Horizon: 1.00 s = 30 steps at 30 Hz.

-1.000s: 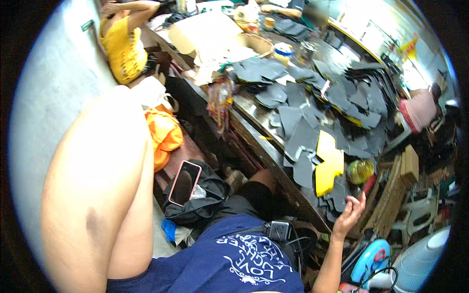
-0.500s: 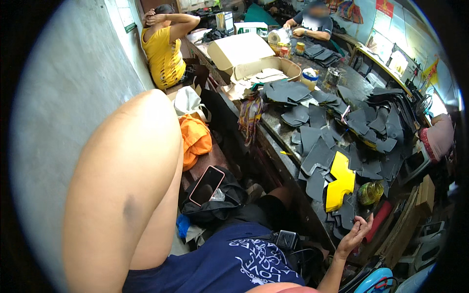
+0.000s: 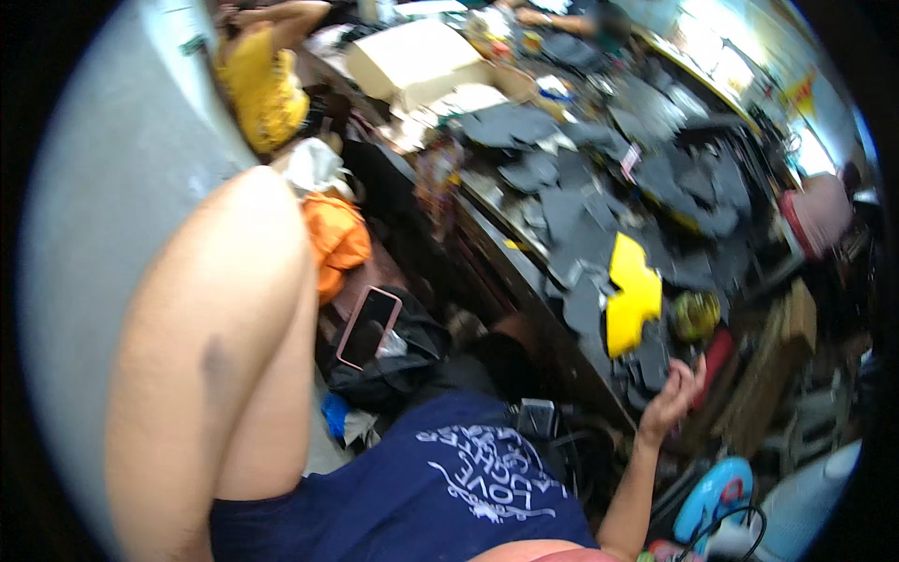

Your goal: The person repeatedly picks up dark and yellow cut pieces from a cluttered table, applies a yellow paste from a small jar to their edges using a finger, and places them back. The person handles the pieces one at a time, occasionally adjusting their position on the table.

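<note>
Sheet piece (image 3: 637, 302), yellow and notched, lies flat right of centre in the frame; long axis runs nearly up and down, narrower end toward the top, broad end toward the lower edge, a notch cut in its left side. Right hand (image 3: 672, 401) below it at lower right, palm upturned, fingers loosely curled and spread; grip slack, nothing visible held. Fingertips come close to a dark grey cut piece (image 3: 648, 367) and a red object (image 3: 715, 361); contact cannot be told. Left arm (image 3: 215, 328) bent, filling the left of the frame; its hand out of view, grip cannot be told.

Worktable (image 3: 548, 314) slants from upper left to lower right, strewn with overlapping dark grey sheets (image 3: 571, 214). Jar (image 3: 697, 316), yellowish, just right of the yellow piece. Cream box (image 3: 412, 56) at upper centre. Phone (image 3: 370, 325), pink-edged, on a black bag (image 3: 417, 348) left of centre; orange cloth (image 3: 337, 239) above. Grey wall (image 3: 103, 187) far left; person in yellow top (image 3: 262, 94) upper left, blurred.
</note>
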Available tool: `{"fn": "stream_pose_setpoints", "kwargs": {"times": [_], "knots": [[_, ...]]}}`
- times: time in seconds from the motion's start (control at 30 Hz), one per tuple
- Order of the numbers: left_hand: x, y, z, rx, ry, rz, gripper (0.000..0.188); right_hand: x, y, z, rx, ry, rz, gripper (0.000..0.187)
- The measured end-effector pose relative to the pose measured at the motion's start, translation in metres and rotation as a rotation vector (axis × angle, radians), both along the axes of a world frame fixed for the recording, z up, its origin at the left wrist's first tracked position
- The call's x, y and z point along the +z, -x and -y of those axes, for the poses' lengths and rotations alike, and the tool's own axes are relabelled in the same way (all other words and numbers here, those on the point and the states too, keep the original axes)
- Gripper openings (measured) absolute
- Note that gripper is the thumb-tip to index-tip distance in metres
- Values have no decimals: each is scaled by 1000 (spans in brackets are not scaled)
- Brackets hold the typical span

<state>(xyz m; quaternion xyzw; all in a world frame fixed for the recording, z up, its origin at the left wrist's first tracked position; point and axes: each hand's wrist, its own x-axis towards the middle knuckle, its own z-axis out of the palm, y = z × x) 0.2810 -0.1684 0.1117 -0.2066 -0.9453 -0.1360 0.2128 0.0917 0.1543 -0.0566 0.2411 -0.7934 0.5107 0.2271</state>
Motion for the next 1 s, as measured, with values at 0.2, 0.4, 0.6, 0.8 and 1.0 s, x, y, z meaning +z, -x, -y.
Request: {"fn": "stream_pose_setpoints", "kwargs": {"times": [0.2,0.4,0.6,0.8,1.0], "knots": [[-11,15,19,1,-44,-25,39,2,6,1,-98,-185,-241,22],[-15,23,20,-22,-76,-8,40,1,5,4,-50,-102,-141,48],[-18,28,21,-55,-74,-16,40,-3,5,3,-27,-10,-38,50],[-11,30,16,-97,-73,-50,40,-4,4,2,-79,-56,-74,50],[4,29,10,-176,-73,-157,41,-2,6,3,-67,-24,-122,47]]}}
